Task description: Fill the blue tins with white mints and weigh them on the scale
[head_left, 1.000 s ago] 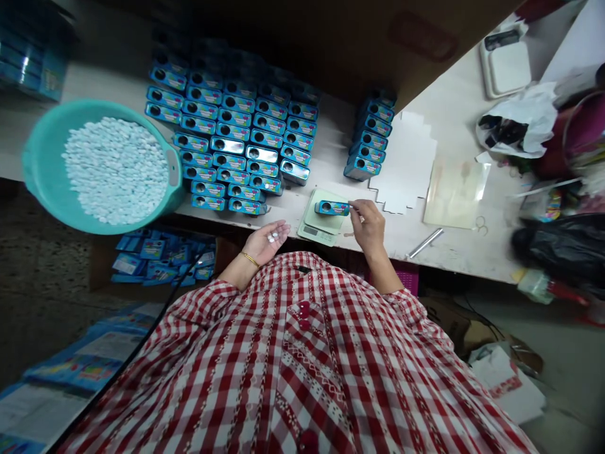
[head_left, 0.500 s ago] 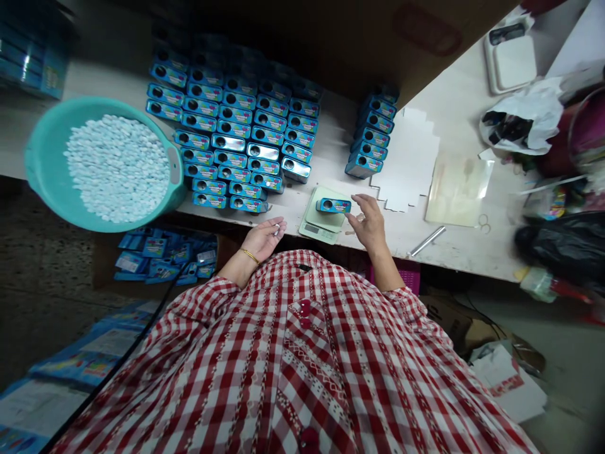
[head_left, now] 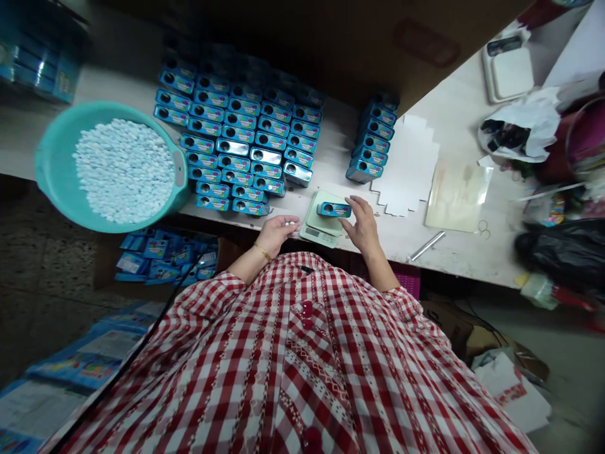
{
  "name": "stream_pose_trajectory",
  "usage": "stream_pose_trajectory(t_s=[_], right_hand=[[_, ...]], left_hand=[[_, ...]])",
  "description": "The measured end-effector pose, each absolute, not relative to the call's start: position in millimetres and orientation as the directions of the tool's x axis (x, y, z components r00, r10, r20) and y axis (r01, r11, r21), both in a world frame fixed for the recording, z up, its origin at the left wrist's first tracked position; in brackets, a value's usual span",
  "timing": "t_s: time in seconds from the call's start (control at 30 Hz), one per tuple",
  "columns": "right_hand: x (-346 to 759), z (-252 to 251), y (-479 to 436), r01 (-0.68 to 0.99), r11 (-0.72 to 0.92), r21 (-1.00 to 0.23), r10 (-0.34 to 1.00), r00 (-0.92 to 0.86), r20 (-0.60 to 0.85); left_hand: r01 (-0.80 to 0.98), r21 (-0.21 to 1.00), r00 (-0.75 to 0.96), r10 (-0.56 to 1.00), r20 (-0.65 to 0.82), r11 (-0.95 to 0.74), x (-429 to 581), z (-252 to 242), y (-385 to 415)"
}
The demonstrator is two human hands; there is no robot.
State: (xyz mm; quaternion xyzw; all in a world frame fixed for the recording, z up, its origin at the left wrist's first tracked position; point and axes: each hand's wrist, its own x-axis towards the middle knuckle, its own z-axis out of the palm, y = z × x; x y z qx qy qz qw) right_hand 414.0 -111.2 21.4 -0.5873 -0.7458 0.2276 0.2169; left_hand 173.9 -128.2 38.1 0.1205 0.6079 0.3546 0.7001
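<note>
On a pale green digital scale (head_left: 309, 234) stands a small blue tin (head_left: 334, 209) with a round dark opening in its top. My right hand (head_left: 363, 224) has its thumb and fingers closed about the tin's right end. Just left of the scale, my left hand (head_left: 276, 234) is curled, with a few small white candies (head_left: 290, 222) at its fingertips. Several rows of matching blue tins (head_left: 237, 149) stand beyond my left hand. At the far left, a turquoise tub (head_left: 57, 189) holds a heap of white candies (head_left: 125, 170).
A shorter column of tins (head_left: 371, 148) stands beyond my right hand, beside white cut card (head_left: 409, 164). Further right lie a clear sheet (head_left: 458, 195), a metal tube (head_left: 426, 246) and plastic bags (head_left: 520, 126). Blue packets (head_left: 161, 255) fill a box below the table edge.
My left hand has moved right, up to the scale, with the candies. My right hand has shifted left and its fingers have closed about the tin's end.
</note>
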Motion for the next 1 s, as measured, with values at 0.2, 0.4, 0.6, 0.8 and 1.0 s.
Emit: stream_pose_trajectory(t_s=[0.2,0.4,0.6,0.8,1.0], right_hand=[[425.7,26.5,-126.8,0.771,0.184,-0.61,0.983,-0.137,0.123],[436.7,21.3,-143.6,0.765,0.145,-0.628,0.989,-0.091,0.117],[440.6,18.1,-147.3,0.777,0.158,-0.61,0.984,-0.071,0.165],[443.9,21.1,-135.3,0.763,0.17,-0.623,0.982,-0.077,0.173],[441.0,21.6,-124.6,0.779,0.177,-0.602,0.96,-0.001,0.281]], left_hand=[[0.165,0.901,0.142,0.894,-0.424,0.401,212.2,48.1,-89.3],[0.269,0.918,0.269,0.892,-0.362,0.292,236.0,55.4,-72.1],[0.289,0.924,0.31,0.889,-0.338,0.25,235.0,49.6,-73.0],[0.208,0.939,0.089,0.951,-0.297,0.274,191.2,53.0,-64.0],[0.339,0.884,-0.457,0.877,-0.146,0.323,60.6,46.3,-56.2]])
